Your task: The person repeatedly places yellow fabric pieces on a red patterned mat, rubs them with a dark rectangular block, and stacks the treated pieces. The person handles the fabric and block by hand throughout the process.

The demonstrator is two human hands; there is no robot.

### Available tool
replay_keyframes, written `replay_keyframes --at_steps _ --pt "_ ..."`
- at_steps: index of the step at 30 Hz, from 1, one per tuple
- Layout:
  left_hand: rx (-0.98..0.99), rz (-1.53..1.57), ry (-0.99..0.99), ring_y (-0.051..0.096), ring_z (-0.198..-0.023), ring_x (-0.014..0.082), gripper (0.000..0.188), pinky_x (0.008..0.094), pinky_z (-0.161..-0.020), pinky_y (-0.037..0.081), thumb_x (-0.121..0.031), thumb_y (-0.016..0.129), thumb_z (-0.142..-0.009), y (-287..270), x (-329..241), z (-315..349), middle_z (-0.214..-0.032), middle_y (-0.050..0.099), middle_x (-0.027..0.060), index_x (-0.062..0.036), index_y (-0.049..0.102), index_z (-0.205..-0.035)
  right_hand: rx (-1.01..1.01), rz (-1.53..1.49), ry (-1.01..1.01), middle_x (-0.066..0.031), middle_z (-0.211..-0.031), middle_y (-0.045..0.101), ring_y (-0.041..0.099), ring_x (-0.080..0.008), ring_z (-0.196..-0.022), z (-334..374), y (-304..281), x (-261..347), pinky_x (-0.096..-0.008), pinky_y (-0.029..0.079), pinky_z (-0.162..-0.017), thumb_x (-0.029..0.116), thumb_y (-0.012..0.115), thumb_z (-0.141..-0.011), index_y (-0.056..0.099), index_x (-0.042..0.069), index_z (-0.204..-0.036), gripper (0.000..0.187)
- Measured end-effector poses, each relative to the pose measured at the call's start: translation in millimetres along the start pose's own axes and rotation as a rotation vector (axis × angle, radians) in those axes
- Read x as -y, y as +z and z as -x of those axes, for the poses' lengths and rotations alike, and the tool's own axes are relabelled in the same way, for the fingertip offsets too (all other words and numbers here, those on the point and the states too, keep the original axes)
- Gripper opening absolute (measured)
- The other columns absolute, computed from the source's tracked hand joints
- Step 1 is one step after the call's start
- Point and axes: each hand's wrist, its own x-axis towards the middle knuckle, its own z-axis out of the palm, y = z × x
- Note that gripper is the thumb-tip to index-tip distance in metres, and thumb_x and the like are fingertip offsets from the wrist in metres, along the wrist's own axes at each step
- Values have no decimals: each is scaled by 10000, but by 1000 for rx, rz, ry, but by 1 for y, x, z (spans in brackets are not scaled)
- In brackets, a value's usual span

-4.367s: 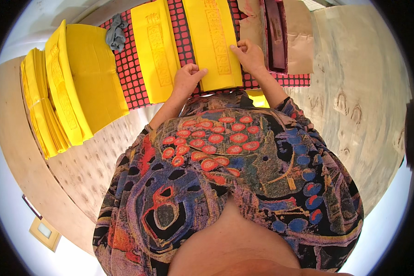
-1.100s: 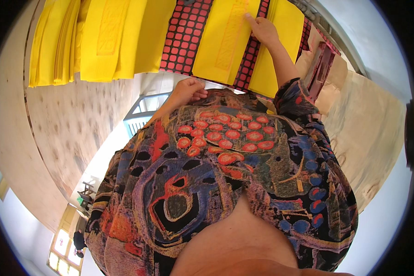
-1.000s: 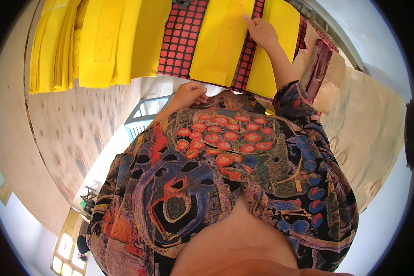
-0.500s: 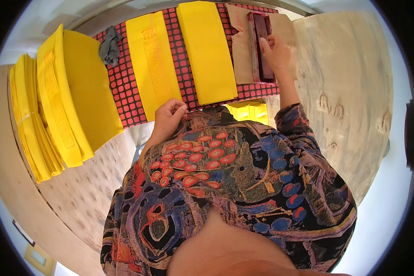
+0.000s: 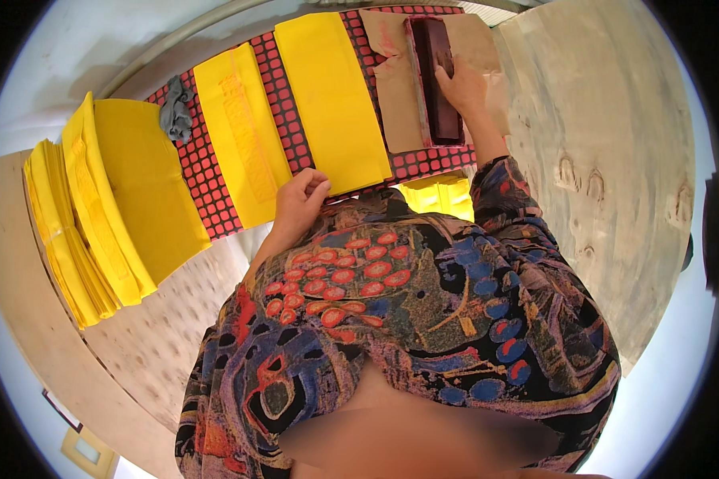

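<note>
At the far right of the table, my right hand [image 5: 465, 86] reaches over the right rim of a long narrow tray [image 5: 414, 60] with a dark red inside. The thumb points into the tray and the fingers are bent; what they grip is hidden. My left hand [image 5: 299, 195] is loosely closed at the table's near edge, with nothing visible in it. It lies by the lower corners of two flat yellow pieces. The left piece [image 5: 232, 128] bears orange printing, and the right piece [image 5: 331, 104] is plain.
Brown cardboard [image 5: 391, 104] lies under the tray on a red and black patterned cloth [image 5: 202, 188]. A folded yellow stack [image 5: 72, 239] and a large yellow sheet [image 5: 148, 176] stand at left, beside a grey rag [image 5: 177, 112]. Wooden boards [image 5: 591, 120] flank the table.
The whole view has shifted, so the table items sit further left and tilt more. My right hand's fingers have come lower over the tray. My left hand stays at the near edge.
</note>
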Motion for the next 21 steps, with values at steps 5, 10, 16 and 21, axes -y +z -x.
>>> replay_keyframes --at_steps 5,10,16,21 --pt "12 -5 18 614 -703 106 122 265 -648 499 -110 646 -908 -2 0 -2 -764 651 50 4 627 -948 18 2 -23 -215 -879 680 663 -396 -842 6 -8 4 -500 520 -740 421 628 -843 603 30 -988 418" --pt "23 -11 20 610 -704 103 119 266 -648 498 -108 642 -912 -3 -2 -7 -758 646 41 3 626 -951 -5 61 -59 -195 -827 672 659 -397 -810 7 -2 9 -504 513 -702 429 629 -853 580 46 -975 405" --pt "28 -51 55 619 -735 97 124 254 -670 501 -115 610 -940 -6 4 -9 -784 654 34 5 610 -971 2 131 18 -203 -820 675 668 -393 -762 13 5 15 -502 521 -662 444 628 -875 569 51 -962 407" --pt "-14 -50 32 638 -700 132 118 277 -647 506 -118 640 -909 -4 15 -8 -763 665 60 -7 630 -951 -7 195 108 -181 -790 678 674 -379 -710 28 14 5 -480 531 -623 427 629 -886 534 52 -939 390"
